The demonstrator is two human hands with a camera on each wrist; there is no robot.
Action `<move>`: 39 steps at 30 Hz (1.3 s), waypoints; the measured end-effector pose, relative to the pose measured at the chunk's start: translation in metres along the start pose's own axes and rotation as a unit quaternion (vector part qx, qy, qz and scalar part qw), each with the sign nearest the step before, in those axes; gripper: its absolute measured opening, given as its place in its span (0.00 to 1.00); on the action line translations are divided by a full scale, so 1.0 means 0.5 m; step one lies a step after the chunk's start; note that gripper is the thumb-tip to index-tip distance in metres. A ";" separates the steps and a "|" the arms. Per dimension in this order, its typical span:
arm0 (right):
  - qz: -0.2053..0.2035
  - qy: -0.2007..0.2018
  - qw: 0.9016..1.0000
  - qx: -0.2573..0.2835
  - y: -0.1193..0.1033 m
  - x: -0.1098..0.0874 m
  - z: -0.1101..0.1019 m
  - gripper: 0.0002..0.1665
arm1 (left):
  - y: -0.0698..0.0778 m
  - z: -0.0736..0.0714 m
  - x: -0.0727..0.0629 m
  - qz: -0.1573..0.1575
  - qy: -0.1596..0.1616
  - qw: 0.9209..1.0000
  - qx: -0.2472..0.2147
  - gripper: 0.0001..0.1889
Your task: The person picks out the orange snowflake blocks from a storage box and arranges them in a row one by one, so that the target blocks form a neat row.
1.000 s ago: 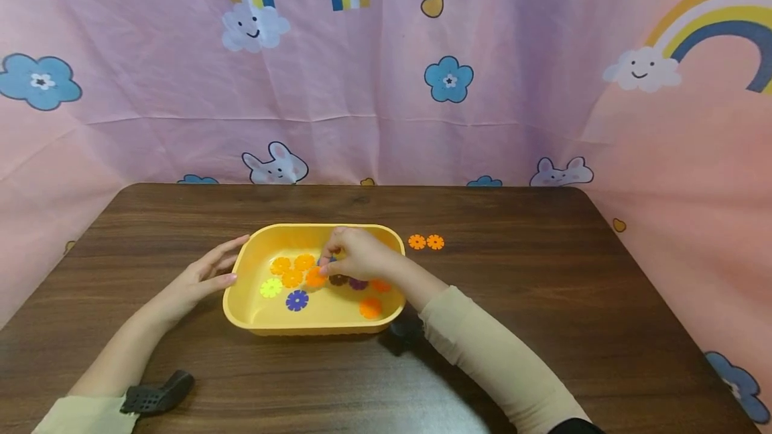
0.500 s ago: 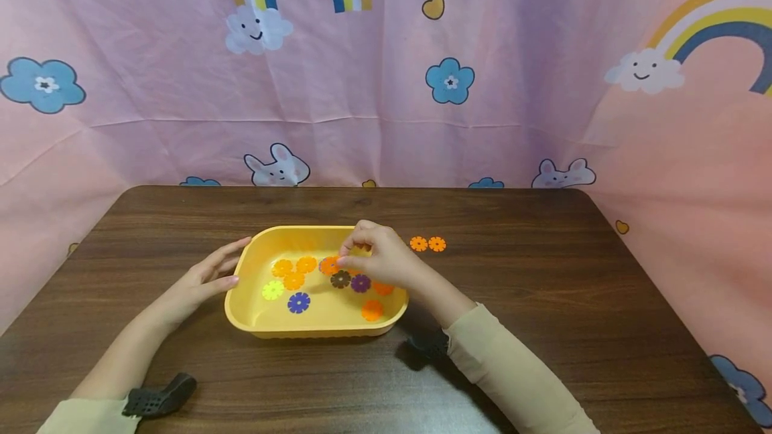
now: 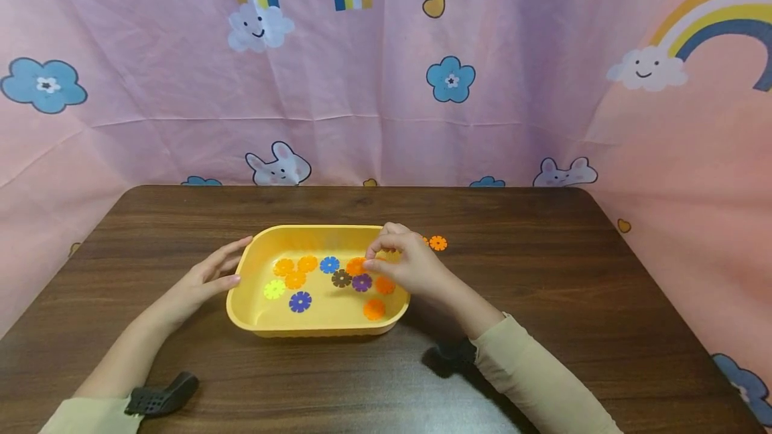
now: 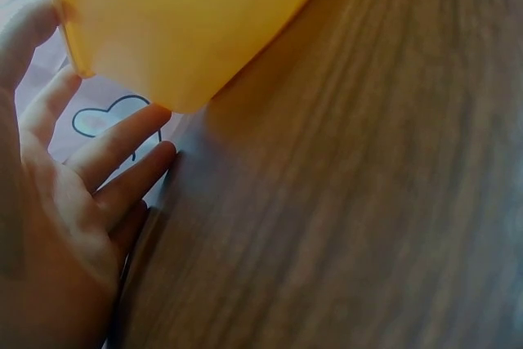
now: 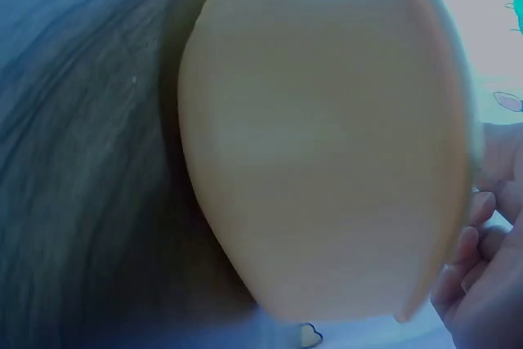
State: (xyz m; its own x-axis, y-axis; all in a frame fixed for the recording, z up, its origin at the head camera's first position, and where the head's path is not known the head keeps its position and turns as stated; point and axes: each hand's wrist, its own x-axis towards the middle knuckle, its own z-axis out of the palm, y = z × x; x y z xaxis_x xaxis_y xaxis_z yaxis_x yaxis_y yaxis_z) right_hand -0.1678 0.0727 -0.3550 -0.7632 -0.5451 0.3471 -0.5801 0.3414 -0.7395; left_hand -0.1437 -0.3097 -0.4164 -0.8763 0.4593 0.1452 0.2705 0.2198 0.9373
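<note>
A yellow plastic tub [image 3: 318, 327] sits on the table. My left hand [image 3: 198, 285] rests against the tub's left end with fairly straight fingers, seen touching its wall in the left wrist view. Over the tub's right part, my right hand [image 3: 410, 263] pinches an orange snowflake disc [image 3: 356, 266] between thumb and finger. Inside the tub lie several loose discs: orange ones [image 3: 295, 280], a lime one [image 3: 274, 288], a blue one [image 3: 329, 264], a brown one [image 3: 341, 278], and purple ones [image 3: 300, 301]. The right wrist view shows the tub's outer wall [image 5: 327, 145], which hides the held disc.
Beyond the tub's right end, an orange disc [image 3: 438, 243] lies on the dark wooden table [image 3: 543, 273], beside another mostly covered by my right hand. A pink patterned curtain [image 3: 338, 86] hangs behind the table. Black wrist mounts [image 3: 161, 395] sit low on my forearms.
My right hand has moved rightward inside the tub with the orange disc, uncovering the blue, brown and purple discs. My left hand has stayed at the tub's left end.
</note>
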 end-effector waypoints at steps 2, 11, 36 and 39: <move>-0.010 0.010 1.000 0.000 0.002 -0.007 -0.010 0.04 | 0.000 0.000 0.000 0.000 -0.001 1.000 0.000 0.31; -0.020 0.038 0.999 -0.029 0.022 -0.038 -0.055 0.05 | -0.002 -0.002 0.000 -0.007 0.002 1.000 0.009 0.32; 0.139 0.088 0.984 -0.069 0.165 -0.094 -0.187 0.05 | -0.002 -0.002 -0.001 -0.004 -0.002 1.000 -0.005 0.31; 0.165 0.086 0.980 -0.069 0.179 -0.096 -0.195 0.07 | -0.003 -0.002 -0.001 -0.001 -0.003 1.000 -0.009 0.31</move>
State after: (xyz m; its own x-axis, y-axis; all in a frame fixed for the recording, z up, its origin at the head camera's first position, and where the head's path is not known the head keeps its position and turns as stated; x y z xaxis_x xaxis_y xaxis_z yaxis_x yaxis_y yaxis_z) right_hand -0.2106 0.2040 -0.3816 -0.9456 -0.2550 0.2021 -0.3172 0.5840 -0.7472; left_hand -0.1441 -0.3111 -0.4174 -0.8740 0.4647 0.1418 0.2623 0.2058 0.9428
